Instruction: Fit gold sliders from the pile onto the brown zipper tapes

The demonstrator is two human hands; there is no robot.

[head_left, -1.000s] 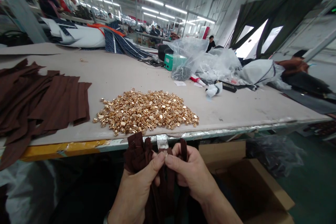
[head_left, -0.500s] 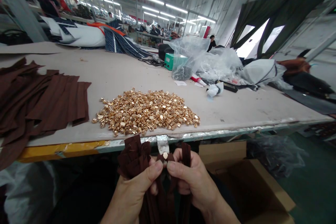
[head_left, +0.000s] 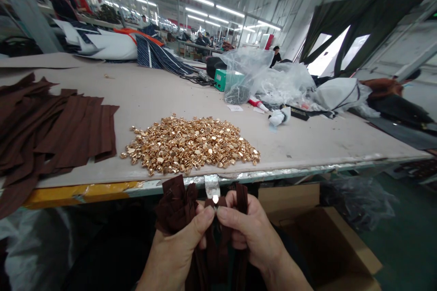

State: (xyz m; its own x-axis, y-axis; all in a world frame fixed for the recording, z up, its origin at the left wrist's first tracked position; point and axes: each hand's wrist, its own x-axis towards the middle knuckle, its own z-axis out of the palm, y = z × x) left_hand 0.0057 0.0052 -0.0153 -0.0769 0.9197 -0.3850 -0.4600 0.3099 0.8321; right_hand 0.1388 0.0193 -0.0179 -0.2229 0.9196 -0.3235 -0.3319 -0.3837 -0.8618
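Just below the table's front edge, a gold zipper slider (head_left: 215, 198) sits at the tip of a silver metal bracket (head_left: 212, 185). My left hand (head_left: 187, 234) pinches one end of a brown zipper tape (head_left: 218, 254) close under the slider, and a bundle of brown zipper tapes (head_left: 175, 207) stands up out of the same hand. From the other side my right hand (head_left: 251, 227) pinches the tape too, thumb and finger closed. Another brown strip (head_left: 241, 198) runs between its fingers. The tape's exact fit in the slider is hidden by my thumbs.
A heap of gold zipper sliders (head_left: 191, 143) lies on the table (head_left: 307, 141) before me. More brown tapes (head_left: 75, 129) spread at left. Farther back are plastic bags (head_left: 273, 79) and a green box (head_left: 220, 80). A cardboard box (head_left: 334, 245) stands below right. Several people work far off.
Both hands keep their pinch by the slider. My left hand has shifted very slightly to the right, and the slider has tilted a little, catching more light.
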